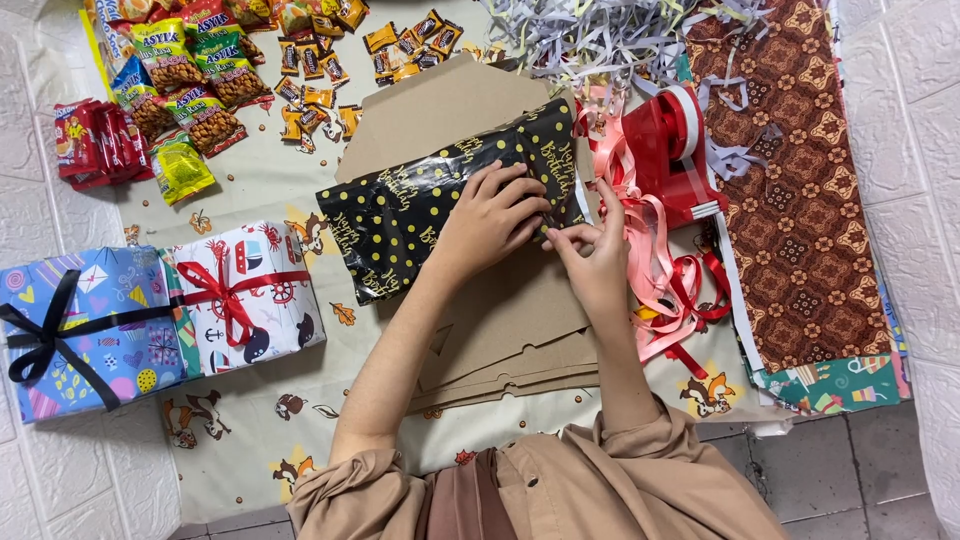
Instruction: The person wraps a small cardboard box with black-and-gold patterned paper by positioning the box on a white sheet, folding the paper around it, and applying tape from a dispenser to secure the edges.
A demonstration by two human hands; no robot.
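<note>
A box wrapped in glossy black paper with gold dots [400, 215] lies on flat brown cardboard sheets [500, 320] in the middle. My left hand [490, 215] presses flat on the parcel's right part, fingers spread over the paper. My right hand [590, 250] pinches the paper's fold at the parcel's right edge, fingertips touching those of the left hand. Whether a piece of tape is under the fingers cannot be seen.
A red tape dispenser [670, 150] and loose pink and red ribbon [660, 280] lie right of the hands. Brown patterned wrapping paper [800, 200] is at far right. Two wrapped, ribboned gifts [150, 310] sit at left. Snack packets [190, 80] and shredded paper [590, 35] lie along the top.
</note>
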